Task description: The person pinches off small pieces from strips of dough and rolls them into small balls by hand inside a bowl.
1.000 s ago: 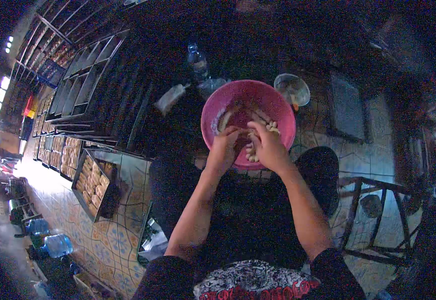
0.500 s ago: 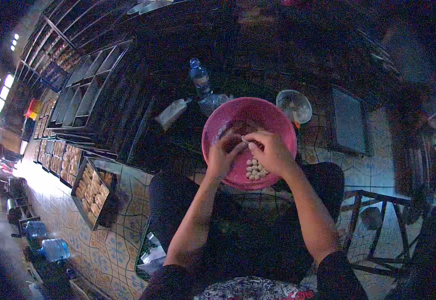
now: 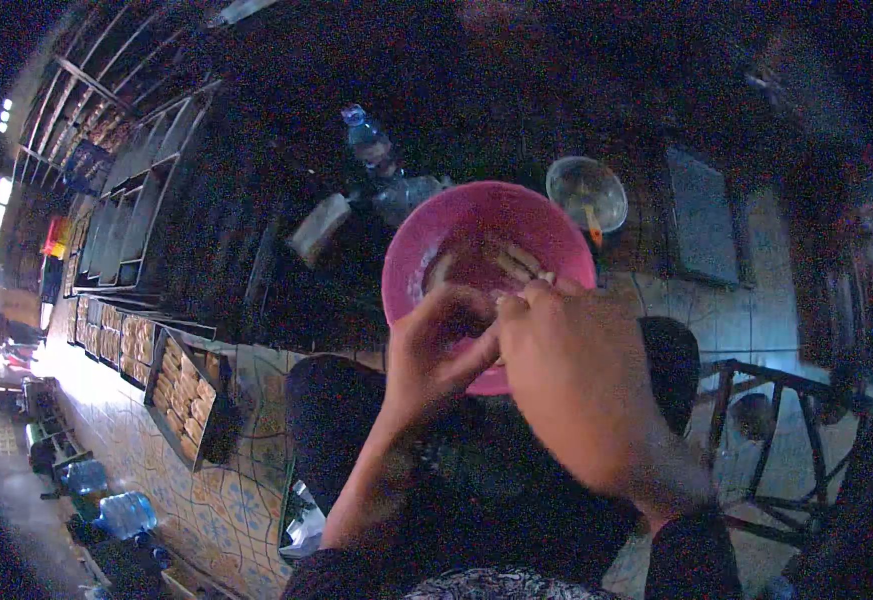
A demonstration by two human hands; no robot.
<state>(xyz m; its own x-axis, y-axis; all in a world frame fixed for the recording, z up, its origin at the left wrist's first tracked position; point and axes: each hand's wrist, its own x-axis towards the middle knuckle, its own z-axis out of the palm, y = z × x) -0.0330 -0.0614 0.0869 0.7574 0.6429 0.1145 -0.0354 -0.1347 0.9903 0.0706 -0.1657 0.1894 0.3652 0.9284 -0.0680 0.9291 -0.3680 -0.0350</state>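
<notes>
Whereas half a second ago both hands worked low inside the pink bowl (image 3: 487, 235), they now sit raised and closer to the camera, covering the bowl's near rim at 6 o'clock. Left hand (image 3: 435, 345) and right hand (image 3: 572, 375) meet fingertip to fingertip, each grip pinched; what they pinch is too blurred to tell. Pale dough pieces (image 3: 517, 262) lie inside the bowl, at 12 o'clock from the hands. The small dough balls seen earlier are now hidden behind the right hand. Clear bowl (image 3: 585, 190) at 1 o'clock of the pink bowl, water bottle (image 3: 369, 140) at 11, tray of baked pieces (image 3: 185, 392) on the floor far at 8.
</notes>
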